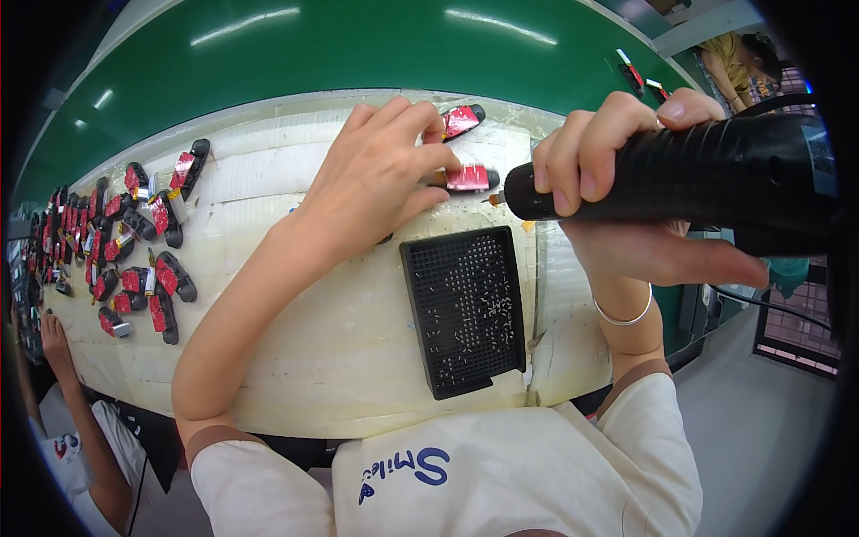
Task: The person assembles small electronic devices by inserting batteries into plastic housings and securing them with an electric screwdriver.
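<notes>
Piece in hand: the small black-and-red part (467, 178) lies on the pale work mat (295, 358), just beyond the far edge of the black screw tray (463, 309).
Long axis: it runs left to right across your view, with its right end pointing at the driver's tip.
Your left hand (380, 170): fingers pressed down and curled onto the part's left end, pinning it to the mat; this is the nearer hand, already touching it.
Your right hand (617, 179): closed in a full grip around the black electric screwdriver (680, 174), which lies nearly level.
Driver tip: just right of the part, at its right end; whether it touches is too small to tell.
Second part (461, 119): beyond the tray, farther out than the pinned one, just past your left fingertips.
Other parts (134, 242): a loose heap well left of the tray.
Another person's hand (55, 336): far left of the tray, at the mat's edge.
</notes>
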`<state>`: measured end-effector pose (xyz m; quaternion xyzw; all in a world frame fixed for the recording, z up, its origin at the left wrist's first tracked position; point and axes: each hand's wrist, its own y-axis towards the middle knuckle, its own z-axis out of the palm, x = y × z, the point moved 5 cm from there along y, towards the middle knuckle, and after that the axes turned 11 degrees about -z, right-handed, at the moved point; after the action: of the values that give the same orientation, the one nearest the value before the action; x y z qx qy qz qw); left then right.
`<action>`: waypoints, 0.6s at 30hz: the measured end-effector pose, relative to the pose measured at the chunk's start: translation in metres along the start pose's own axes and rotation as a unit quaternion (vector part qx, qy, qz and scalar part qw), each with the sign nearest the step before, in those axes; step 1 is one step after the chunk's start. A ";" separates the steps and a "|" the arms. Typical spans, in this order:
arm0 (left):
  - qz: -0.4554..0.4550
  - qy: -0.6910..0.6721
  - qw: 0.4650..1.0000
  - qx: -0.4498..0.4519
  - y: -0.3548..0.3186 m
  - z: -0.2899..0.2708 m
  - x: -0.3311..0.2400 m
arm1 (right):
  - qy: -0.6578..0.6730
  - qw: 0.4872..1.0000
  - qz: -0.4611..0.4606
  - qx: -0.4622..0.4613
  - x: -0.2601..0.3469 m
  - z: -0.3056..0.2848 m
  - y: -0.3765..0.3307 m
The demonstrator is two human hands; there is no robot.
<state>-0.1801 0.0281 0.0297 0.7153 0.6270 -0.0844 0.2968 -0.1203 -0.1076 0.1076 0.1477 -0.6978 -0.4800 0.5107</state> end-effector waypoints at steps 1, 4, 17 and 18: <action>0.007 -0.018 1.000 0.016 0.000 0.001 -0.003 | -0.002 1.000 0.002 -0.003 -0.001 0.002 0.000; 0.029 -0.057 0.997 0.035 -0.006 0.010 -0.002 | 0.009 1.000 -0.007 0.000 -0.010 0.007 -0.003; 0.018 -0.090 0.994 0.060 -0.007 0.018 -0.001 | 0.062 0.996 -0.037 0.055 -0.029 0.011 -0.013; 0.018 -0.096 0.993 0.060 -0.007 0.018 0.000 | 0.063 0.996 -0.033 0.054 -0.029 0.012 -0.014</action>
<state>-0.1823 0.0184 0.0129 0.7315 0.5766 -0.1846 0.3136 -0.1216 -0.0877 0.0795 0.2281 -0.6834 -0.4485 0.5289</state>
